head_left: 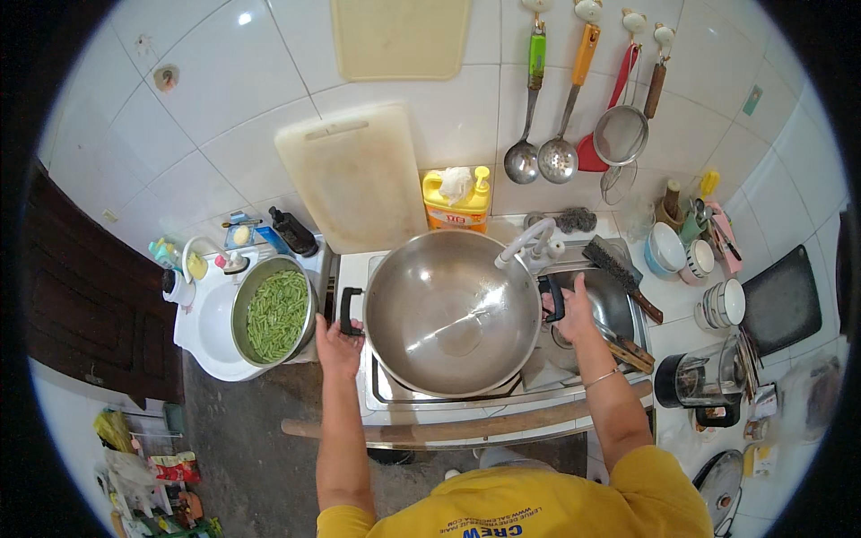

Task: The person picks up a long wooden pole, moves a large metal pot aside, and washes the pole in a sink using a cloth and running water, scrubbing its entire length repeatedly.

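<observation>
Person's left hand (pixel 339 348) and right hand (pixel 574 312) hold steel wok (pixel 448 314) by side handles (pixel 345 309): fingers part-curled, thumbs raised, forearms (pixel 344 439) extended.

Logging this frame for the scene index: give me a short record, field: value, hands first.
left hand: left hand at the left handle; grip unclear
right hand: right hand at the right handle; grip unclear
between hands: wide steel pan
over pan rim: pale faucet spout
left side: steel bowl of cut green vegetables, at a white washbasin
behind pan: yellow jug; pale cutting board leaning on wall
hanging: ladle, skimmer, strainer
</observation>
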Demonstrator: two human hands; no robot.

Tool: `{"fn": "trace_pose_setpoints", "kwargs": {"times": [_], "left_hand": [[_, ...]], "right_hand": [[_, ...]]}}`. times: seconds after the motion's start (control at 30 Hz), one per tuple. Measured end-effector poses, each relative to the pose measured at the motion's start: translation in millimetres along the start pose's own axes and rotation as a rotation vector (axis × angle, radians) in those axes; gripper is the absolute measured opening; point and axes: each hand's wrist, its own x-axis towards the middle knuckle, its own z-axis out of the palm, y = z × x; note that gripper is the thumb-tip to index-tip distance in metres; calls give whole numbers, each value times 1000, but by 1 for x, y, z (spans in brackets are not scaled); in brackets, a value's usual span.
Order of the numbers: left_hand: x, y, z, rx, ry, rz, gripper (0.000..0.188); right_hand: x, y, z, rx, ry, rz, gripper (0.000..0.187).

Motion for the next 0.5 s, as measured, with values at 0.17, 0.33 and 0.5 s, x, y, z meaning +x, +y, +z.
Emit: {"fn": "trace_pose_setpoints", "kwargs": {"times": [0.17, 0.33, 0.5], "left_hand": [[-41, 62, 49, 147, -199, 166, 60], [-83, 100, 63, 156, -143, 270, 58], [-122, 128, 39, 192, -139, 315, 57]], "right_hand": [[-21, -13, 14, 190, -173, 101, 85], [-40, 8, 40, 293, -255, 185, 88], [-59, 36, 48, 355, -336, 249, 90]]}}
